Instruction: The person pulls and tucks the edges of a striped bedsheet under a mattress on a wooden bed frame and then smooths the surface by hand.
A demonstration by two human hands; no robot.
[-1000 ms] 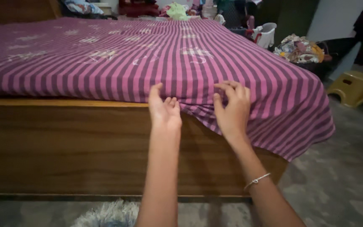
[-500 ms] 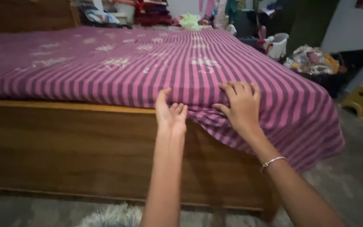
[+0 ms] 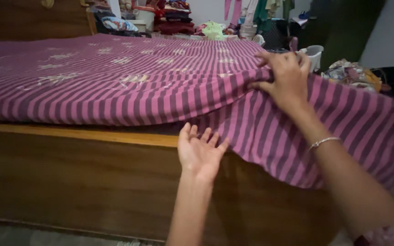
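- Fingers of the right hand (image 3: 288, 77) are pinching a raised fold of the striped bedsheet (image 3: 160, 86), bunching the cloth between thumb and fingertips at about two o'clock in the view.
- One thin silver bracelet (image 3: 323, 141) is sitting on the right wrist, down toward four o'clock from that hand.
- The left hand (image 3: 200, 152) is hovering with its palm turned up and its five fingers spread apart, holding nothing; its fingertips are lying just under the hanging edge of the sheet, at about six o'clock from the lifted fold.
- One bedsheet, pink and dark purple in stripes with pale flower-like prints, is covering the mattress; it is lying flat from nine o'clock to twelve o'clock and is draping loose over the corner at three to four o'clock, below the right forearm.
- One wooden bed frame (image 3: 69, 173) is showing beneath the sheet, its lighter top rail running just behind the left hand toward nine o'clock.
- One dark wooden headboard (image 3: 28, 20) is standing at ten o'clock, at the far end of the bed.
- Piles of folded clothes (image 3: 174, 20) are lying past the far edge at twelve o'clock; how many pieces there are I cannot tell.
- One white plastic tub (image 3: 314, 53) is standing just behind the right hand at one o'clock.
- One heap of mixed coloured cloth (image 3: 352, 73) is resting near it at two o'clock, well apart from both hands.
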